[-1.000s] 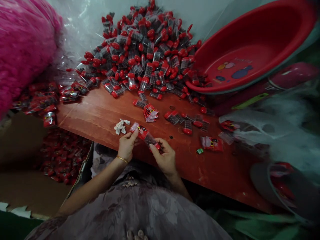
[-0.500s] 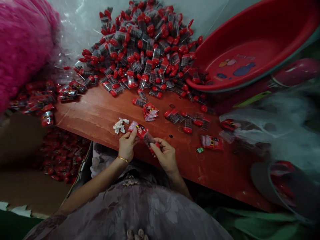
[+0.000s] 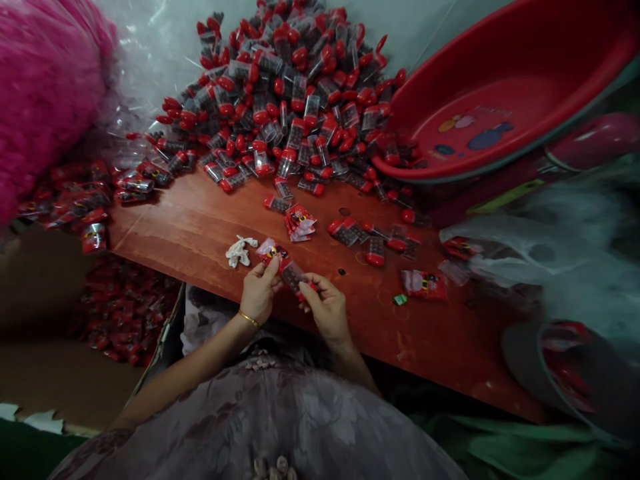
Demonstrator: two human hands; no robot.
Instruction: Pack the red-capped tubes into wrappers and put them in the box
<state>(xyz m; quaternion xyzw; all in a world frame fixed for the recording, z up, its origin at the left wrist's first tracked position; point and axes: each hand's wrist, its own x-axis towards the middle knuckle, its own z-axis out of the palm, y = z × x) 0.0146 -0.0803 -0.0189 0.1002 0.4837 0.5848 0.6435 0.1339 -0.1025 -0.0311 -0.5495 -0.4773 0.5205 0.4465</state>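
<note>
In the head view, the only one you have, your left hand (image 3: 259,295) is closed in a pinch, thumb over fingers, on a printed red wrapper (image 3: 273,252) and its join with a clear container (image 3: 293,273). Your right hand (image 3: 327,308) grips the far end of that container, thumb on top and fingers curled around its red end. Both pieces lie in one slanting line between your hands, above the near edge of the desk (image 3: 185,227). The step in hand looks like bringing container and wrapper together; whether the one is inside the other or only against it, you cannot tell. By my judgement, the next move calls for a light left pinch, so the thin film doesn't crumple, and a steady, straight push from the right.

The container appears to be stiff, glossy plastic, oblong, with dark contents; the wrapper looks limp and shiny, with a pale end. Just beyond your hands lie a small fan of flat printed wrappers (image 3: 300,223) and a crumpled, matte white scrap (image 3: 241,251). Farther back rises a loose heap of red-ended containers (image 3: 295,107), next to a smooth, round-rimmed red basin (image 3: 487,110). At your left, a cardboard box (image 3: 45,380) holds many red packets (image 3: 127,310).
</note>
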